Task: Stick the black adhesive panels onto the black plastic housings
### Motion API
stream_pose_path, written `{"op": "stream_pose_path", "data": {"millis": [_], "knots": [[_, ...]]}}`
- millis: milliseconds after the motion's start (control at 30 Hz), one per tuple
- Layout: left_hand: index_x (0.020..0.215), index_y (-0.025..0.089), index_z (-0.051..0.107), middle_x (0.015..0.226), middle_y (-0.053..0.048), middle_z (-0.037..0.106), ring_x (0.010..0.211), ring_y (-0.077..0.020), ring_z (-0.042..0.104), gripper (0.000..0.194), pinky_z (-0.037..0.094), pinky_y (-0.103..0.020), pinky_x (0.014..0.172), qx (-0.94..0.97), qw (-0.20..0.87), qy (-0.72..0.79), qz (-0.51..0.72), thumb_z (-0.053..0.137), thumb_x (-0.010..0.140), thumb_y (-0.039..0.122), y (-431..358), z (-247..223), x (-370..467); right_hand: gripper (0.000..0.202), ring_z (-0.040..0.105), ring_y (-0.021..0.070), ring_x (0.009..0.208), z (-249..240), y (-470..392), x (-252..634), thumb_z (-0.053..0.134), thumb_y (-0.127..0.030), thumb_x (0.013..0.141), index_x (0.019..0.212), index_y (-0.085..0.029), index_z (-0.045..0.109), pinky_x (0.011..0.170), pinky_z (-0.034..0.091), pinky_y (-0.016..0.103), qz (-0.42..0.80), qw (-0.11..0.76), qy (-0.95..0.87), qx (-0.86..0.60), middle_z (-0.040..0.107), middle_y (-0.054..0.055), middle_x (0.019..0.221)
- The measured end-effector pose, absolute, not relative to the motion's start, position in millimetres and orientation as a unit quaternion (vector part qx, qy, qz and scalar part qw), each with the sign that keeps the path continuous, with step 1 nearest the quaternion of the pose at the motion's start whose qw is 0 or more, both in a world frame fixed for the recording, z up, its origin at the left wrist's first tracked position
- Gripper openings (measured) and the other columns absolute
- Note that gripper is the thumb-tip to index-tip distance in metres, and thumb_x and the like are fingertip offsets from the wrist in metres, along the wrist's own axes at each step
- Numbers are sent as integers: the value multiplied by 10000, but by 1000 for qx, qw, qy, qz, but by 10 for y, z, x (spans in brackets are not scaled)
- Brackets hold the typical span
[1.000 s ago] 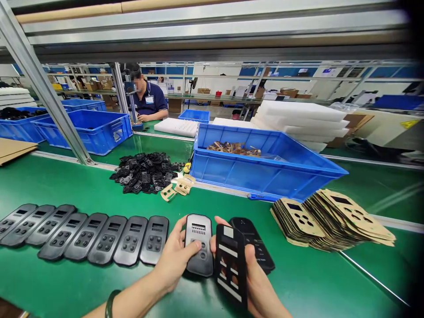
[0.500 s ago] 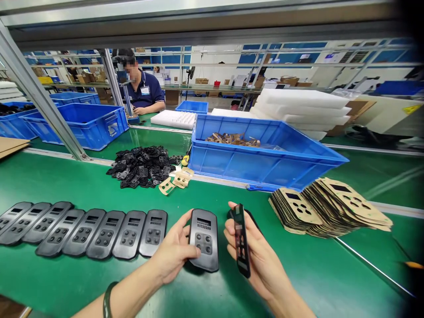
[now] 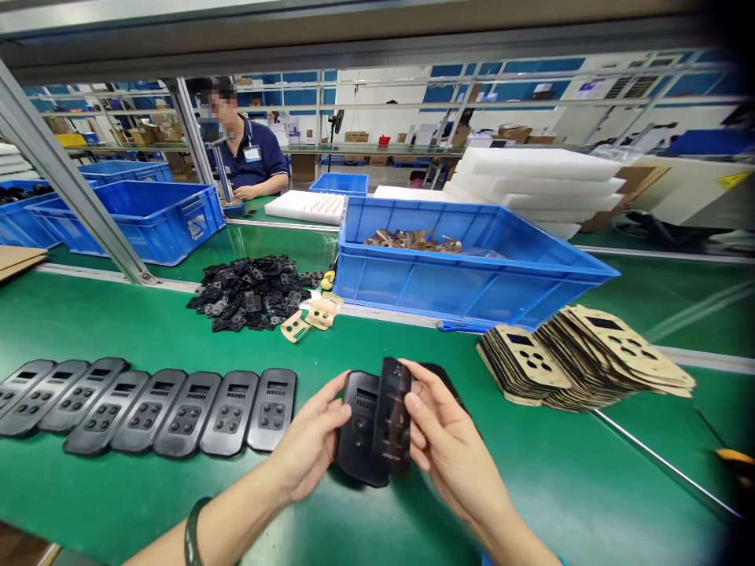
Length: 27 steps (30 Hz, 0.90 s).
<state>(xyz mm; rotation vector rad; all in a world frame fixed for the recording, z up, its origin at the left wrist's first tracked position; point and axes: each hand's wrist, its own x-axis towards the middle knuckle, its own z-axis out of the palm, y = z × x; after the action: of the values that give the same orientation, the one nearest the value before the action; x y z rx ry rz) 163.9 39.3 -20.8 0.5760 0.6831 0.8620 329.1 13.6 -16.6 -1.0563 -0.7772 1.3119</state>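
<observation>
My left hand (image 3: 315,436) holds a black housing with round buttons (image 3: 357,440) by its left edge, thumb on the near face. In my right hand (image 3: 451,440) is a thin glossy black panel (image 3: 393,417), tilted and overlapping the housing's right side; whether the two touch is unclear. Behind my right hand another black piece (image 3: 445,381) lies on the green table, mostly hidden. A row of several similar black housings (image 3: 189,417) lies to the left of my left hand.
Small black parts (image 3: 253,291) are heaped beyond the row, beside tan backing scraps (image 3: 318,314). A blue bin (image 3: 460,287) stands behind; stacked tan-faced panels (image 3: 531,365) lie right. A person (image 3: 251,157) sits across the table.
My right hand has moved left and turned the glossy panel, bringing it over the housing's right side. My left hand still holds the housing, its thumb now higher.
</observation>
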Motion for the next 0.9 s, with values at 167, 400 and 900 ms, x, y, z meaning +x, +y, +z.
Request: {"op": "stream_pose_path", "data": {"millis": [167,400,900], "knots": [[1215,148,578,1109,-94,665,1014,-202,593,419,412,-288,877,268,810,314,416,646,821,275,368,-203,1679,392,453,33,416,-260,128,3253,647,-433,834,1200,-322,559,306,420,163,513,550,-447,-484,402,-46,814],[1235,173,548,998,-73,687,932,-194,612,426,425,-287,806,273,813,307,414,632,838,302,349,-214,1682,410,462,46,407,-273,133,3222,644,-436,829,1196,-278,553,299,419,183,494,538,-463,-502,414,-37,804],[1280,199,528,1169,-93,635,1086,-239,559,537,386,-317,908,347,782,296,425,702,789,327,308,-324,1706,459,428,33,400,-393,133,3241,613,-426,853,1285,-310,511,309,349,186,438,513,-496,-547,421,-21,858]]}}
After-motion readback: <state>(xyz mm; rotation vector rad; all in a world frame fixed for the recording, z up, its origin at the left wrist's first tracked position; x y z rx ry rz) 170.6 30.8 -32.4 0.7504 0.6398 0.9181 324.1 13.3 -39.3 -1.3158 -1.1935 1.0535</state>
